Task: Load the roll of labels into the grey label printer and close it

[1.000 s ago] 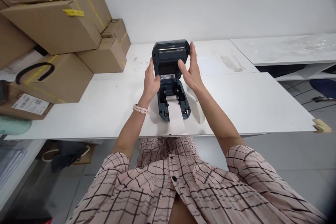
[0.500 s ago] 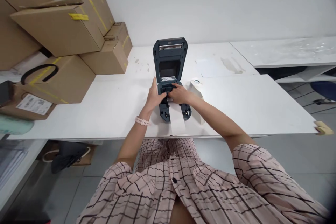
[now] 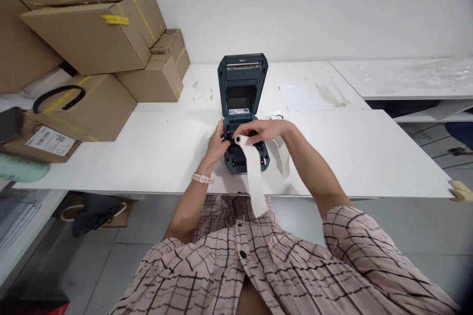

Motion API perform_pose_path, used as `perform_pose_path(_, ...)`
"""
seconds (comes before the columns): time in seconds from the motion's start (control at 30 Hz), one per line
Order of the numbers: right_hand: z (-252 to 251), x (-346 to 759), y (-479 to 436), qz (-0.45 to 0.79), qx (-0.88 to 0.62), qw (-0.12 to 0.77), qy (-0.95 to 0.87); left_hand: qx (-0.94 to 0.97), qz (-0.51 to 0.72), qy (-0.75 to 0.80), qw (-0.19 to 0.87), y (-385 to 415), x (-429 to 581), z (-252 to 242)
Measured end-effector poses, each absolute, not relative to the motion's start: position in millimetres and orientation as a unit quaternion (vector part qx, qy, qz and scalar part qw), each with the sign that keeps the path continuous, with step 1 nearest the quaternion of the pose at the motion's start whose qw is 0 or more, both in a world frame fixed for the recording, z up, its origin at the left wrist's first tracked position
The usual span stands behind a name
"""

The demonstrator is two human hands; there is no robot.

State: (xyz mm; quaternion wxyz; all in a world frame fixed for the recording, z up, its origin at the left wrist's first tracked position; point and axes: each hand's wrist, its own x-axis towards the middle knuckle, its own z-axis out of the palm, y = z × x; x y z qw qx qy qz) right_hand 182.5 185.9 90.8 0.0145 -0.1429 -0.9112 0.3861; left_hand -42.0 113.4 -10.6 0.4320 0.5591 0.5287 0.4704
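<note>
A dark label printer [image 3: 243, 83] stands on the white table, its lid raised. My left hand [image 3: 215, 144] grips the left side of the printer's base, thumb reaching inside over the edge and fingers along the outside. Above the printer's open bay, my right hand [image 3: 261, 131] holds a small roll of white label paper [image 3: 243, 140] between thumb and fingers. From this roll a paper strip hangs over the table's front edge. Just right of the printer, partly behind my right wrist, stands a larger roll of labels [image 3: 283, 155] with a loose strip.
Cardboard boxes [image 3: 84, 39] are stacked on the left of the white table [image 3: 343, 157]. A black band [image 3: 59, 98] lies on one of them. A sheet of paper [image 3: 295, 97] lies behind the larger roll. At the table's right corner is a tan piece [image 3: 461, 190].
My right hand has lifted the small paper roll up out of the printer's bay, and its strip now hangs lower. My left hand stays at the printer's left side.
</note>
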Motion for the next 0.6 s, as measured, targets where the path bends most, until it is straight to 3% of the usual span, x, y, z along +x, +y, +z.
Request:
perform_pose_path(0.13, 90, 274, 154, 0.508, -0.112, 0.256, -0.815, 0.530, 0.489, 0.542, 0.431, 101, -33, -13)
perform_pose_path(0.23, 68, 349, 125, 0.498, -0.203, 0.377, -0.754, 0.520, 0.514, 0.549, 0.404, 95, -26, -15)
perform_pose_path(0.4, 18, 408, 122, 0.490, -0.417, 0.406, -0.649, 0.511, 0.542, 0.542, 0.390, 96, -22, -20)
perform_pose_path(0.6, -32, 381, 155, 0.469, -0.508, 0.446, -0.569, 0.530, 0.529, 0.531, 0.397, 99, -30, -22)
